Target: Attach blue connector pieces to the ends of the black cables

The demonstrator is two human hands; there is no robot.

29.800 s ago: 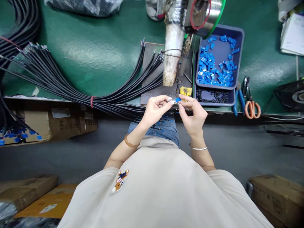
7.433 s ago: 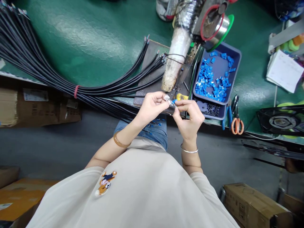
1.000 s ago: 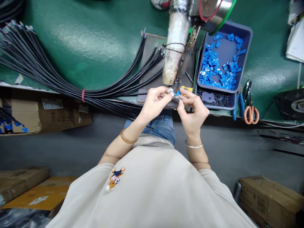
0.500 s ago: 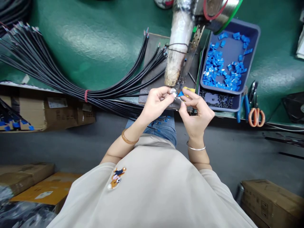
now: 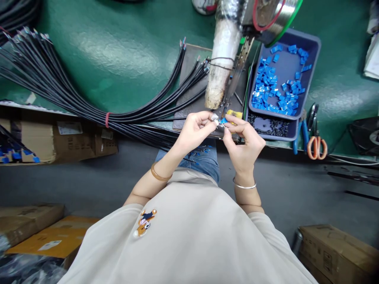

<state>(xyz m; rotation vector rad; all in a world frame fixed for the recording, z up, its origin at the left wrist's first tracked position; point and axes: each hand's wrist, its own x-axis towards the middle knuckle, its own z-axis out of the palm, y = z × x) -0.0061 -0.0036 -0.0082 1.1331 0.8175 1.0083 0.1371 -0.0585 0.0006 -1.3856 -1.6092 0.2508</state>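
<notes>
Reference point: the wrapped tube (image 5: 222, 51), standing over the green workbench (image 5: 103, 59). The black cable bundle (image 5: 133, 117) lies to its left; the blue-grey tray (image 5: 286, 65) sits to its right. Below the tube's tip, the left hand (image 5: 194, 130) has thumb and forefinger together; what they clamp is hidden. The right hand (image 5: 244, 144) has fingertips at the blue connector (image 5: 223, 120), just below the tip; its exact grip cannot be told. Step in hand, as judged: two-handed close handling of the connector. The next move calls for steady fingertips.
</notes>
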